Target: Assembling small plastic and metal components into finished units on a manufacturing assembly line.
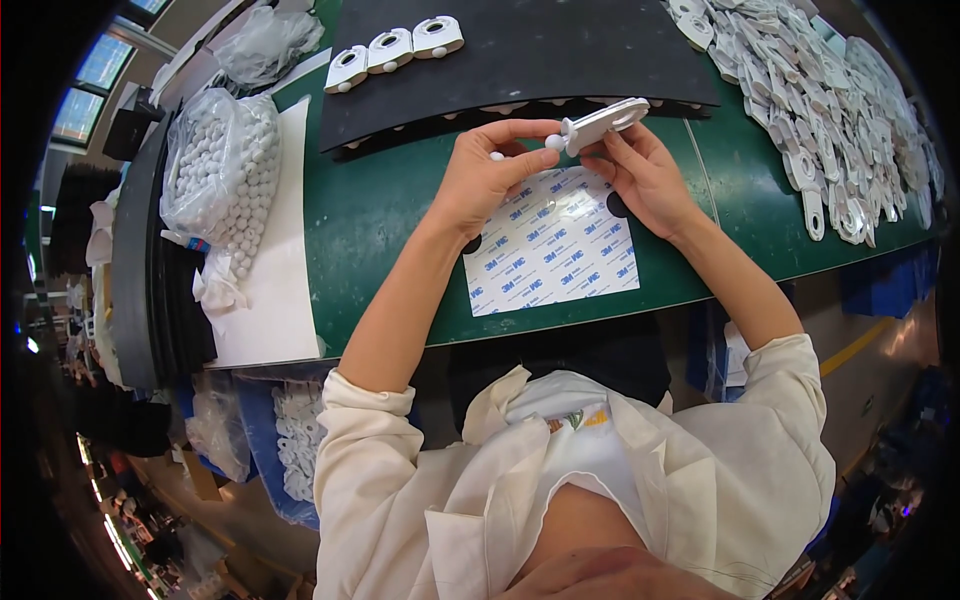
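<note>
My right hand (645, 175) grips a flat white plastic piece (608, 122) with a rounded end and a hole, held above the near edge of a black sheet. Between the thumb and forefinger of my left hand (485, 175) is a small white ball (554, 143), right against the end of that piece. A second white ball (497, 156) shows at the curled fingers of the same hand. Below both hands, a white sheet with blue print (550, 255) lies on the green tabletop (385, 240). Some right fingertips are hidden behind the piece.
On the black sheet (560, 55) stand three white pieces with balls (390, 50) in a row. A clear bag of white balls (215, 170) is at left, on white paper (285, 290). Many loose white pieces (790, 110) are heaped at right. Blue bins (265, 440) sit below the table.
</note>
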The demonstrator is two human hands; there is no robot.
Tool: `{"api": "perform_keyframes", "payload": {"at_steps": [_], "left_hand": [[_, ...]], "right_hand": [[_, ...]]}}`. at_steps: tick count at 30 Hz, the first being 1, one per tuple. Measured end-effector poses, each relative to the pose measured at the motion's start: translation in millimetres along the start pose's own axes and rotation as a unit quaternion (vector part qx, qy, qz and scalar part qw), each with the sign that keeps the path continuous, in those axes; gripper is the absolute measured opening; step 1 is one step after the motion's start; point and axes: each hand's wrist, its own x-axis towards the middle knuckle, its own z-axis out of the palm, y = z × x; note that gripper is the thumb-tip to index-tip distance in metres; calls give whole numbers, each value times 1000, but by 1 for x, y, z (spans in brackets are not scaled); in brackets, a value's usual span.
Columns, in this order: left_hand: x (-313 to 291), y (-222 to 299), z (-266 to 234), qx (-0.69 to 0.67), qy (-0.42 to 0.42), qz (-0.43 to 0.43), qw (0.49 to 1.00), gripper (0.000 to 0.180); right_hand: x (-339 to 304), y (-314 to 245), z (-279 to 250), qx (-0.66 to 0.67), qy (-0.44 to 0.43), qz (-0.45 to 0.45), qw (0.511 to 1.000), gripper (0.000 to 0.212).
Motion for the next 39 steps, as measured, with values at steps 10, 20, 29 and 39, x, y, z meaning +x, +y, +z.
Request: {"api": "perform_keyframes", "payload": {"at_steps": [10,20,29,39], "left_hand": [[-1,-4,1,95,-17,78,992,24],[2,5,0,-21,25,27,999,45],[7,2,-10,-138,11,-44,989,33],[6,2,-16,-172,-8,-105,979,34]], "right_hand": [[-4,-7,0,-48,-77,24,996,28],[48,-58,23,-288,-29,-124,949,31],[211,-39,-22,-485,53,-92,868,33],[197,-44,-6,-462,31,-121,878,28]]}}
